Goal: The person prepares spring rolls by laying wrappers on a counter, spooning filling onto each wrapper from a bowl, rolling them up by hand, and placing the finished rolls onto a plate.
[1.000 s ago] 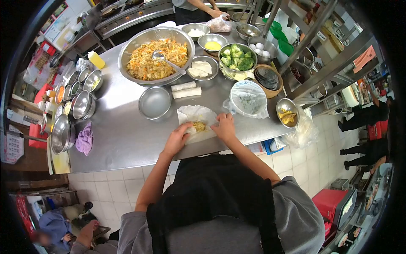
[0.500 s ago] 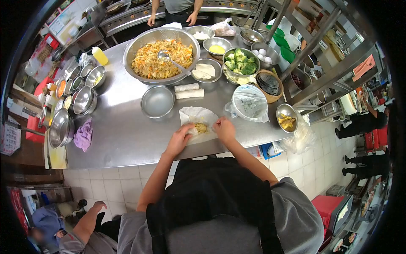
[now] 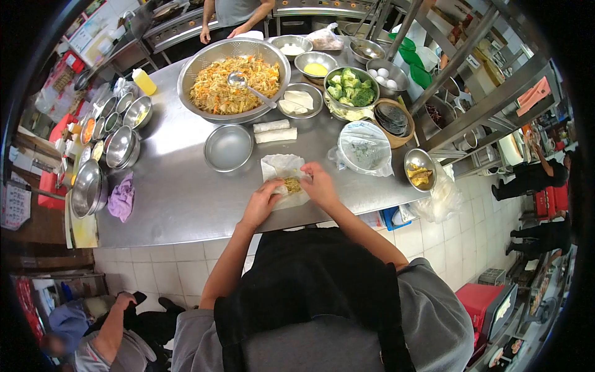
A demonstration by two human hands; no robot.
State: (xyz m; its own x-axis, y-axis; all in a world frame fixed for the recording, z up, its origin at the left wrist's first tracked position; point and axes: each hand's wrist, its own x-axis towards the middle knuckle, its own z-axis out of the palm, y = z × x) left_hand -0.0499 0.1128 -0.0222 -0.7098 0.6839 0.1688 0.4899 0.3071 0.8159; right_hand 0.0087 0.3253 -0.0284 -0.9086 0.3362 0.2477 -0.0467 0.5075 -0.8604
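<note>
A thin white spring roll wrapper lies on the steel table in front of me, with a small heap of shredded filling on it. My left hand is closed on the wrapper's folded left side, its fingertips beside the filling. At the right side, my right hand pinches the wrapper's edge, now folded inward near the filling; its fingertips partly hide that edge. Just beyond are two rolled spring rolls and a metal bowl of clear liquid.
A large colander of shredded filling with a ladle stands at the back. Bowls of broccoli, eggs and white sheets are to its right. Several metal bowls and a purple cloth are at left. A person stands opposite.
My right hand has moved left and slightly away from me, bringing the wrapper's right side inward. My left hand stays nearly in place. The person opposite has shifted left, one hand near the colander.
</note>
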